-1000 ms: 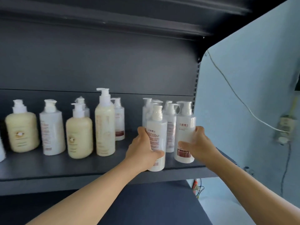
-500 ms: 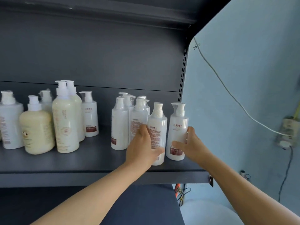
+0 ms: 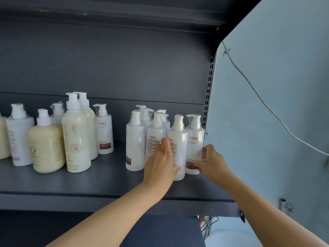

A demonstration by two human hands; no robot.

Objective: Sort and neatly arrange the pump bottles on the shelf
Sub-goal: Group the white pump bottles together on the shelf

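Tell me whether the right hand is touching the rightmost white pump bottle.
Touching. The head view shows the right hand with its thumb and fingers wrapped around the lower part of the rightmost white pump bottle, covering part of its red label.

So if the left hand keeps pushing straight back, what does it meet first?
Probably the white pump bottle just behind the one the left hand holds; depth between them is unclear.

Pale blue wall [image 3: 277,107] to the right of the dark unit, with a white cable [image 3: 252,88] slanting down across it toward the right edge. Small handwritten mark [image 3: 225,51] near the cable's upper end. Low down beside the unit, tangled wires [image 3: 208,222], and a small white clip [image 3: 283,204] fixed to the wall.
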